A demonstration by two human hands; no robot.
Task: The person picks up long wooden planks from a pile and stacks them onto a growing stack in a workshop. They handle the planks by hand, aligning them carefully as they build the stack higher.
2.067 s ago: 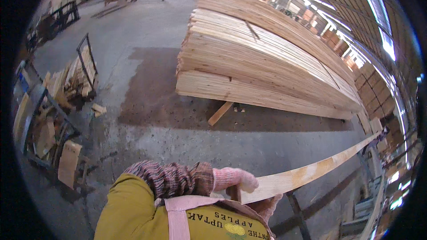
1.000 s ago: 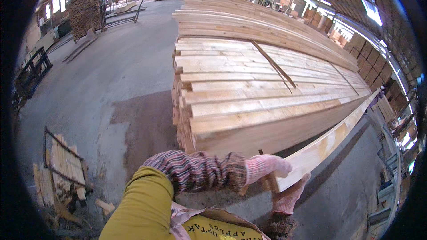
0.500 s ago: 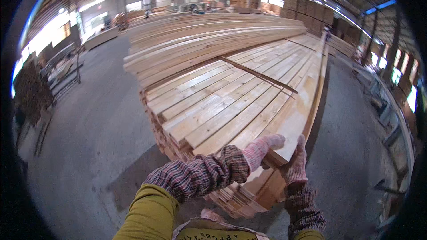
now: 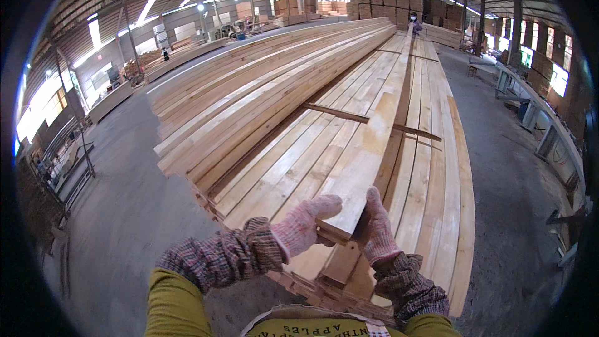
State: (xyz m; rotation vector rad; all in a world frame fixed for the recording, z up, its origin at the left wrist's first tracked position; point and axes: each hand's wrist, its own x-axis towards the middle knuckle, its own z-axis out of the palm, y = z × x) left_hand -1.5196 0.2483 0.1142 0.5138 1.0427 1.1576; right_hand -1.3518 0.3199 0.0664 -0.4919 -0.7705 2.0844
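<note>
A long pale plank (image 4: 349, 188) runs away from me, its near end raised a little above a broad layer of boards. My left hand (image 4: 306, 223), in a pinkish knitted glove, grips the left side of that end with the thumb on top. My right hand (image 4: 379, 232), gloved alike, is closed on the right edge, thumb up along it. The fingers under the plank are partly hidden. Beneath lies the stack of boards (image 4: 430, 181), crossed by a thin dark wooden strip (image 4: 412, 131).
On the left, a higher pile of planks (image 4: 249, 97) lies on the stack. At the far end stands a person (image 4: 414, 24) by the plank's other end. A metal frame (image 4: 541, 126) lines the right side; grey floor (image 4: 125, 175) runs along the left.
The plank has moved left from the stack's right edge to over its middle, both hands still holding its end. Boards to its right now show. My view has shifted too.
</note>
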